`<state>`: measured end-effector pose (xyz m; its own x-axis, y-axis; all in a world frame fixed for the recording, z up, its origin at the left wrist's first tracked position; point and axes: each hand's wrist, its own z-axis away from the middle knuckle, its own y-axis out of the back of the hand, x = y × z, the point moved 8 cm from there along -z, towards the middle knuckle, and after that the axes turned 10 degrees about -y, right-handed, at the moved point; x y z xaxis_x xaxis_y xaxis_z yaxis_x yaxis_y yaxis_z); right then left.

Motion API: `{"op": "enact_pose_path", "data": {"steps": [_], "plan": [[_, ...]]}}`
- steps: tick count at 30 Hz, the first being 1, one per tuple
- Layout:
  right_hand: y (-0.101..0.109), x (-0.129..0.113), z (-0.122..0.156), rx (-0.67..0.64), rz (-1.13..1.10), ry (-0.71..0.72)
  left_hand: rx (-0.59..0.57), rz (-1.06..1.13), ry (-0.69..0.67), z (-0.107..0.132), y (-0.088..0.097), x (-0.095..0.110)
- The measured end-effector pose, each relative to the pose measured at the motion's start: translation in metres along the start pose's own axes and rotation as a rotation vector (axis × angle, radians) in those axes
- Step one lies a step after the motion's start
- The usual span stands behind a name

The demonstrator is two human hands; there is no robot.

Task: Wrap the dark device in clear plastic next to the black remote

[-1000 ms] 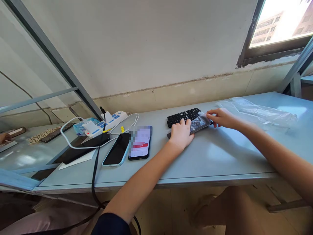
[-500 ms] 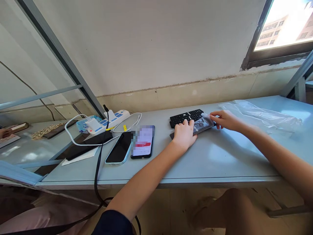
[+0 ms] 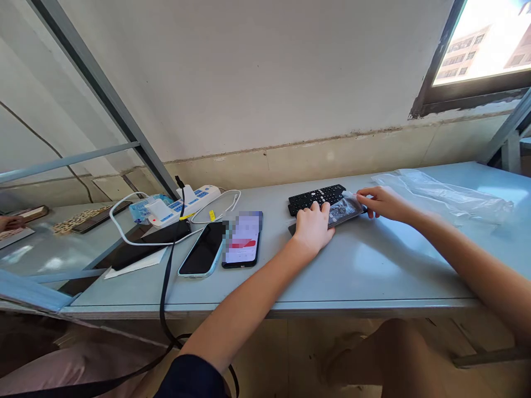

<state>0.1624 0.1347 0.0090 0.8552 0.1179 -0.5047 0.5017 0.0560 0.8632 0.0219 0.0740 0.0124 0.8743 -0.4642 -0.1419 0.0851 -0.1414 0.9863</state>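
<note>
A dark flat slab in clear plastic film [image 3: 345,211] lies slantwise on the table, its left part hidden under my left hand. My left hand [image 3: 312,228] grips it from the near side, fingers bent over its top and thumb along the lower edge. At its right end, my right hand [image 3: 378,201] pinches the film between thumb and fingertips. Directly behind lie black button strips with white marks [image 3: 317,197], like remote controls or keypads, close to my left fingertips. They are too small to identify surely.
Crumpled clear plastic bags [image 3: 452,193] lie at the right. Left of my arm are two phones, one dark-screened [image 3: 203,250] and one lit [image 3: 243,243], a white power strip [image 3: 186,207] with cables, and a black strap [image 3: 166,293]. Another person's hand [image 3: 11,223] shows far left.
</note>
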Motion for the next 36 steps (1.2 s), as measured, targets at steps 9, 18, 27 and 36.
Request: {"op": "enact_pose_path", "data": {"steps": [9, 18, 27, 36], "plan": [[0.0006, -0.0003, 0.0000, 0.011, 0.008, 0.005, 0.000, 0.003, -0.002, 0.0000, 0.0001, 0.0003], [0.0012, 0.0007, -0.0004, -0.009, 0.019, -0.002, -0.006, -0.002, -0.002, -0.0001, -0.0002, 0.0005], [0.0005, 0.0019, -0.0003, -0.001, 0.010, 0.001, -0.014, -0.012, -0.002, -0.0001, 0.0003, 0.0011], [0.0020, 0.0025, -0.0011, -0.006, 0.093, -0.002, -0.023, -0.025, -0.001, -0.0005, -0.0011, 0.0012]]}}
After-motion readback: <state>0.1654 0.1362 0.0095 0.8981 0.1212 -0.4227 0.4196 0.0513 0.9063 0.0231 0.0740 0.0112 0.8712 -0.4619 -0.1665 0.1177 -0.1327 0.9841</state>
